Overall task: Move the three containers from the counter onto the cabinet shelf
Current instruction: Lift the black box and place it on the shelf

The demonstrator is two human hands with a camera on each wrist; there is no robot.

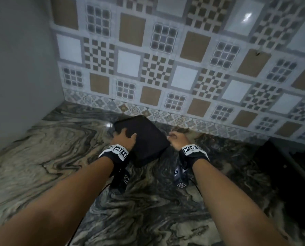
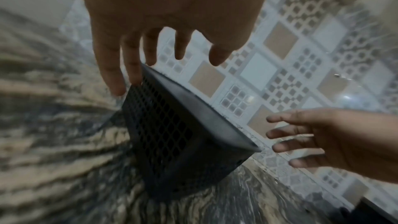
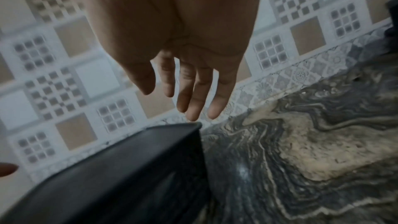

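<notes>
a black box (image 1: 144,139) w/ a flat lid and mesh sides sits on the counter (image 1: 41,153), close to the tiled wall (image 1: 166,59), turned corner-on to the person. it's the only container in view.

left hand (image 1: 124,137) is at the box's left-near corner; head view shows fingers draped over the lid edge, thumb on top. in the left wrist view the left hand (image 2: 163,28) has fingers straight and spread, fingertips (image 2: 133,74) meeting the lid's top corner, not curled round it. so: open fingers, touching the box (image 2: 172,130), no real grip.

right hand (image 1: 177,139) is just beside the box's right corner. wrist view shows the hand (image 3: 185,54) w/ fingers straight, hanging relaxed just above the lid corner of the box (image 3: 129,168); can't tell if they touch. it holds nothing.

a dark object (image 1: 290,174) sits at the counter's right edge, too dim to id.
</notes>
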